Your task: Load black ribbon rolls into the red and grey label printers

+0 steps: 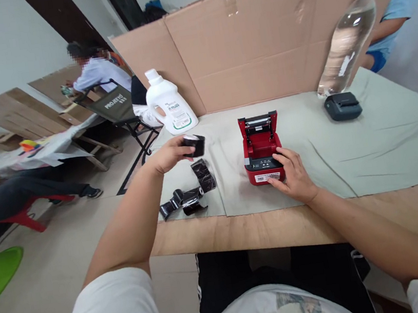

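In my left hand (173,154) is a small black roll (196,145) with a pale end, held above the table's left part. Just below it, several black rolls (194,201) with loose, shiny strips lie on the cloth. A red and black label printer (264,164) stands in front of me with its lid (258,122) raised and its red inner bay showing. My right hand (293,175) grips the printer's front right corner, thumb against the front face and fingers on the top edge.
A white jug (170,102) leans by the cardboard screen (252,52) at the back left. At the back right stand a large clear bottle (348,43) and a dark device (343,106). A wooden table edge (281,224) runs nearest me. Other people sit beyond.
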A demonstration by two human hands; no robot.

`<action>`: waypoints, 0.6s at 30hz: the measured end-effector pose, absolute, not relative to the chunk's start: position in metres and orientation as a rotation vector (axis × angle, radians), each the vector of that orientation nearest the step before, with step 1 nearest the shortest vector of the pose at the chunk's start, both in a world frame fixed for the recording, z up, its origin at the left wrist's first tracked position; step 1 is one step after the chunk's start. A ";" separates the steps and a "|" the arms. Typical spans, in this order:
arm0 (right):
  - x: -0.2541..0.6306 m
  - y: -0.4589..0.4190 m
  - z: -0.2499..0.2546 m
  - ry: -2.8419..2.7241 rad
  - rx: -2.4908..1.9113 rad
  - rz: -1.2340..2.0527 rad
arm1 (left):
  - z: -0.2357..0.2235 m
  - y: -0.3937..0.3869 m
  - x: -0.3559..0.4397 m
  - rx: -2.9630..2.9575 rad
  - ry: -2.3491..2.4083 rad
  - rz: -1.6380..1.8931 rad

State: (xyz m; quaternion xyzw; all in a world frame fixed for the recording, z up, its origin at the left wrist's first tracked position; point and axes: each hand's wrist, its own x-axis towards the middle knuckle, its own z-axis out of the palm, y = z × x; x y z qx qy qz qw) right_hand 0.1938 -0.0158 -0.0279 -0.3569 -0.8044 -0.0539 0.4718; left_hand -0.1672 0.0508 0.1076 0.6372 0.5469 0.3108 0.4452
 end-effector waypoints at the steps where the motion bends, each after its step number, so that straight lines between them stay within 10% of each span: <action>1: 0.194 -0.016 -0.028 -1.966 -0.876 -0.133 | 0.118 0.041 -0.149 1.566 1.179 0.602; 6: 0.195 -0.019 -0.026 -1.978 -0.907 -0.192 | 0.139 0.007 -0.062 1.605 0.655 0.046; 18: 0.202 -0.027 -0.014 -2.083 -0.691 -0.418 | 0.088 0.079 0.014 2.372 1.111 0.140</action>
